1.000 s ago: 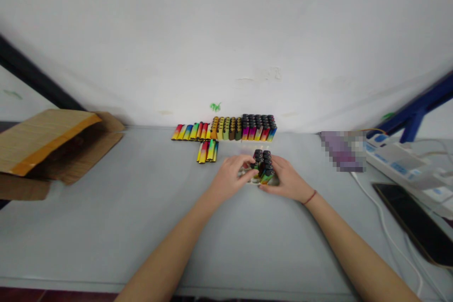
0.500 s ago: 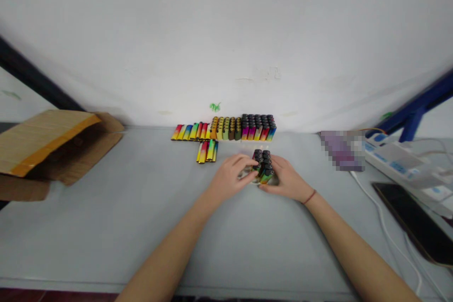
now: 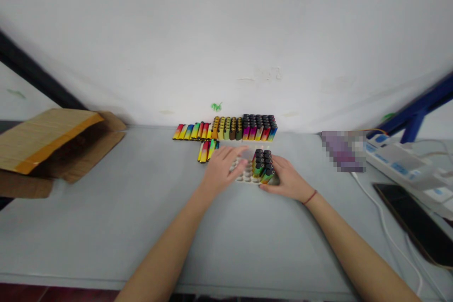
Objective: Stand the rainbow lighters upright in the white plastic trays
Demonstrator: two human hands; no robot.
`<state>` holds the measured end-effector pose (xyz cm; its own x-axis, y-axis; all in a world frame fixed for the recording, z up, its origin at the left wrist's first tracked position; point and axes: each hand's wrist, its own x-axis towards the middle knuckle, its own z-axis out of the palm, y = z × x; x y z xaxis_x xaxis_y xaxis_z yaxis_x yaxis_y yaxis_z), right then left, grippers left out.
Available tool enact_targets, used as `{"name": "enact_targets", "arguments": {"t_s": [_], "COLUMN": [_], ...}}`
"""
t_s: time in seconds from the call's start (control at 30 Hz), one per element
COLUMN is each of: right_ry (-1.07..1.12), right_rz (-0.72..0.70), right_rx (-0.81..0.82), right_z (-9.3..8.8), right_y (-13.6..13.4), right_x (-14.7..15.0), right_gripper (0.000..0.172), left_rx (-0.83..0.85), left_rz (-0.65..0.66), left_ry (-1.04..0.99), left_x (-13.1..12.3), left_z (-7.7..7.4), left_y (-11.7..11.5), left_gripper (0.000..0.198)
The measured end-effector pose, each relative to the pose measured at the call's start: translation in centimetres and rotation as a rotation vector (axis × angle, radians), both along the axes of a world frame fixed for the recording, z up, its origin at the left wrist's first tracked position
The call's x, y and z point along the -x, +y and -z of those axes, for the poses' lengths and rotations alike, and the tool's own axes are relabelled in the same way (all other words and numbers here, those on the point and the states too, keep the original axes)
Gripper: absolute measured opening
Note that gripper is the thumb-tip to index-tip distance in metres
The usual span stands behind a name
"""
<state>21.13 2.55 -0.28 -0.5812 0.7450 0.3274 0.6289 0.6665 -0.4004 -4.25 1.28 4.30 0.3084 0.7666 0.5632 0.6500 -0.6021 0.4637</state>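
Note:
A white tray (image 3: pixel 249 180) with round holes stands on the table before me. Two rows of lighters (image 3: pixel 268 166) with black tops and rainbow bodies stand upright in its right part, while holes show bare on the left. My right hand (image 3: pixel 288 180) grips the tray's right side, thumb at the near corner and fingers behind. Over the tray's left end is my left hand (image 3: pixel 223 167), fingers apart and nothing seen in it. Just beyond it lies a small group of colourful lighters (image 3: pixel 202 152), partly hidden by that hand.
Along the wall are a lying row of colourful lighters (image 3: pixel 187 132), a gold-topped upright block of lighters (image 3: pixel 227 128) and a black-topped block (image 3: pixel 260 127). A cardboard box (image 3: pixel 49 139) lies open at left. A phone (image 3: pixel 412 222), power strip (image 3: pixel 392 158) and white cable (image 3: pixel 380 217) occupy the right.
My left hand has drawn back leftward from the lighters in the tray, and its fingers have spread, uncovering the tray's holes. My right hand stays at the tray's right side.

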Motion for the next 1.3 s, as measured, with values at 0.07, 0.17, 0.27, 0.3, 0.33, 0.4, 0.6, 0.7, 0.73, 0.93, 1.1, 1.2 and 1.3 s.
{"name": "enact_targets", "arguments": {"t_s": [0.07,0.17,0.27,0.3,0.33,0.4,0.6,0.7,0.73,0.93,1.1,1.2,1.3], "right_ry": [-0.003,-0.008,-0.011,-0.013,-0.015,-0.014,0.000,-0.001,0.000,-0.006,-0.006,-0.002,-0.003], "right_rz": [0.001,0.011,0.014,0.011,0.008,0.006,0.011,0.011,0.012,0.021,0.018,0.020,0.018], "right_rx": [-0.002,-0.006,-0.007,-0.006,-0.005,-0.001,0.000,0.004,0.005,0.004,0.011,0.008,0.006], "right_z": [0.0,0.1,0.2,0.3,0.3,0.3,0.3,0.3,0.3,0.4,0.3,0.2,0.1], "right_y": [0.0,0.1,0.1,0.1,0.1,0.1,0.1,0.1,0.1,0.1,0.1,0.0,0.0], "right_x": [0.0,0.0,-0.1,-0.1,-0.1,-0.1,-0.1,-0.1,-0.1,-0.1,-0.1,-0.1,0.0], "right_gripper": [0.078,0.077,0.077,0.078,0.077,0.077,0.076,0.076,0.076,0.077,0.077,0.076,0.077], "left_rx": [0.005,0.115,0.313,0.358,0.387,0.411,0.429,0.463,0.469,0.401,0.403,0.410,0.490], "left_rz": [-0.238,-0.518,-0.616,-0.618,-0.612,-0.592,-0.597,-0.607,-0.620,-0.602,-0.409,-0.316,-0.227], "left_ry": [-0.063,-0.057,0.014,0.037,0.059,0.099,0.182,0.136,0.102,-0.280,-0.894,-1.109,-1.238], "left_x": [1.5,4.5,7.0,7.5,7.8,8.1,8.0,8.1,8.2,8.6,6.5,4.5,2.8], "left_z": [-0.1,0.3,1.3,1.6,1.9,2.1,1.5,1.4,1.4,1.5,0.0,-1.1,-1.7], "left_y": [0.8,2.2,3.3,3.5,3.7,3.8,3.7,3.7,3.7,4.1,3.7,3.2,2.6], "left_gripper": [0.032,0.032,0.041,0.045,0.049,0.051,0.046,0.044,0.042,0.032,0.023,0.021,0.014]}}
